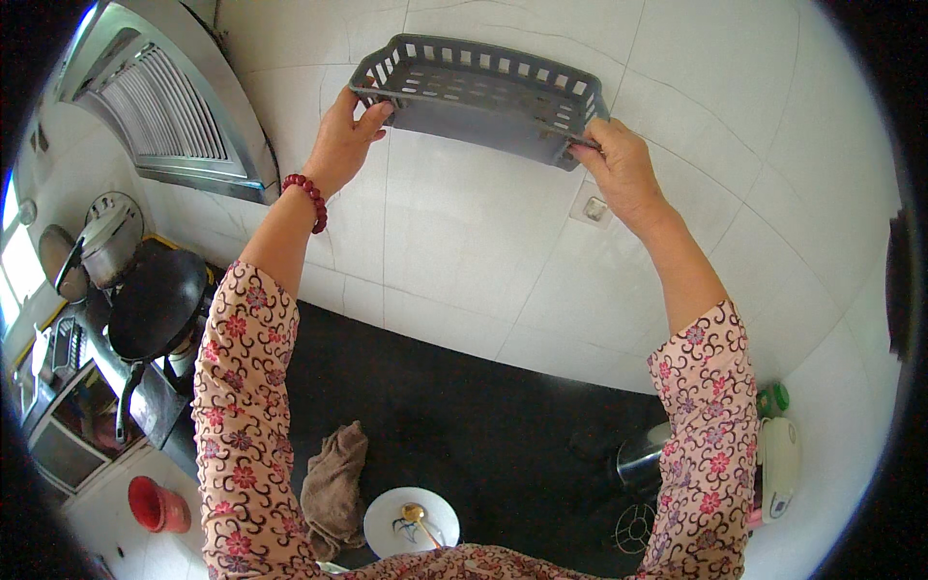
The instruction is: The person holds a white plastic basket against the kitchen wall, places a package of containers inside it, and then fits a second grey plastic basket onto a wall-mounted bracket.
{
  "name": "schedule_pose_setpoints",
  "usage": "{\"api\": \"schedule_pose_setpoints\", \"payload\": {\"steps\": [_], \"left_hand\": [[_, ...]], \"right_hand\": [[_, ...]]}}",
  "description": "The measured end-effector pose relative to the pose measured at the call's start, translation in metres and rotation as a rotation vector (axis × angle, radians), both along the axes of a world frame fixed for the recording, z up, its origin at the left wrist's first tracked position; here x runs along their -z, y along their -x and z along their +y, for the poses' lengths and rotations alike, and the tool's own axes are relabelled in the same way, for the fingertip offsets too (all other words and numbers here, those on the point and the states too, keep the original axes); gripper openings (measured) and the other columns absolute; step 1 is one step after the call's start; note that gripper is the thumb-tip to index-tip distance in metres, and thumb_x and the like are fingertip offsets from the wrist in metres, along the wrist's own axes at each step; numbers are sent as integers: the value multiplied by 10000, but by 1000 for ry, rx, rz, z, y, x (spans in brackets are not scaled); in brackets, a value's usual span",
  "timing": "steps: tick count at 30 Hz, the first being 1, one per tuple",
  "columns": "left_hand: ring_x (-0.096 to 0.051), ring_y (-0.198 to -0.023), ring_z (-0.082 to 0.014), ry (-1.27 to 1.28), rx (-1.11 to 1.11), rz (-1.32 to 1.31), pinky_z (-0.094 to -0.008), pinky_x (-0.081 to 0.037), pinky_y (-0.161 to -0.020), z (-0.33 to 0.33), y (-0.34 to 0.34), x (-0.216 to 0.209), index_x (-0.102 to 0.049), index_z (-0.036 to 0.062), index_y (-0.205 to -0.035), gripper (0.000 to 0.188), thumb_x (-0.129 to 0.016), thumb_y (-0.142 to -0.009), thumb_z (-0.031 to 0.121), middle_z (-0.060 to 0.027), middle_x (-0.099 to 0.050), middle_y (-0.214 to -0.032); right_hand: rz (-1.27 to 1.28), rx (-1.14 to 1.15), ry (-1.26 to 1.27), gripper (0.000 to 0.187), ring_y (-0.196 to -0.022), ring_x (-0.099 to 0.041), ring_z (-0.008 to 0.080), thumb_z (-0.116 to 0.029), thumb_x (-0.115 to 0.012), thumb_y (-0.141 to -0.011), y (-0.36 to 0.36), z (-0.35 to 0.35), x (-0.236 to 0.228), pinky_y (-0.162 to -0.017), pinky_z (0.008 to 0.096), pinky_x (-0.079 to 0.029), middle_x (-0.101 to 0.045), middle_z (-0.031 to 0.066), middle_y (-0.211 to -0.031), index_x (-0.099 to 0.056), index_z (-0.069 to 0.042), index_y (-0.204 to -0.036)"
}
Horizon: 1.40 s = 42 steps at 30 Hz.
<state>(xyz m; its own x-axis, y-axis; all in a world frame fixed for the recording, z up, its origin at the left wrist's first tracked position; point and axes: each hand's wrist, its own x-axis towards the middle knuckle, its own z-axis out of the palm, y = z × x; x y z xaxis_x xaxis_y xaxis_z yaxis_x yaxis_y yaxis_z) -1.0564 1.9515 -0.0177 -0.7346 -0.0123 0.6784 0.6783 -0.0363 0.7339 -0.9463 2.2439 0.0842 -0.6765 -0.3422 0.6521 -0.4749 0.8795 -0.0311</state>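
Observation:
A dark grey plastic basket (474,114) with slotted sides is up against the white tiled wall, slightly tilted down to the right. My left hand (345,138) grips its left end, thumb on the front and fingers behind. At the right end, my right hand (621,169) is closed on the basket's corner. Through the slots no contents show. Just below the right end, a wall socket (592,206) sits on the tiles. A red bead bracelet (307,201) circles my left wrist.
Below lies a black counter (464,406) with a brown cloth (335,483) and a white bowl (411,522) holding a spoon. Left are a range hood (169,101), a black wok (158,304), a pot (114,244) and a red bucket (158,506). A metal container (642,457) stands right.

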Motion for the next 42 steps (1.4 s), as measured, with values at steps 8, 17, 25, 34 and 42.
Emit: {"api": "schedule_pose_setpoints", "payload": {"steps": [8,17,25,34,42], "left_hand": [[-603,-811,-126,-33,-82,-38,-255,-532,-725,4,-14,-12,-515,-42,-1127,352,-577,-914,232,-86,-610,-973],[-601,-841,-129,-28,-77,11,-260,-539,-716,-5,-10,-18,-523,-48,-1111,349,-573,-915,235,-88,-602,-1014],[-582,-865,-114,-10,-54,40,-272,-545,-734,-10,-15,-8,-512,-24,-1107,308,-533,-938,233,-56,-576,-1001],[-591,-820,-122,13,-81,8,-250,-551,-672,-15,-7,-36,-541,-51,-1095,358,-586,-905,249,-89,-600,-1011],[-553,-1015,-152,198,99,-128,-321,-468,-878,-47,-53,-45,-488,0,-1217,392,-572,-916,237,-71,-567,-1122]], "right_hand": [[98,-12,-55,176,-669,-530,308,-83,-652,-798,-6,3,-5,-621,382,-429,-533,172,-723,-502,7,-772],[112,-112,-32,191,-607,-519,266,-86,-648,-811,-9,-4,-13,-553,361,-419,-531,168,-704,-490,6,-754],[192,-125,-117,191,-607,-521,278,-84,-650,-810,-5,-4,-7,-553,359,-421,-534,167,-704,-489,7,-759],[167,-81,-4,168,-635,-539,276,-78,-658,-797,-11,-10,-19,-574,361,-426,-549,167,-723,-517,10,-784],[85,-18,73,146,-674,-569,283,-51,-663,-770,-43,-11,6,-607,356,-464,-562,140,-762,-538,-6,-831]]}}
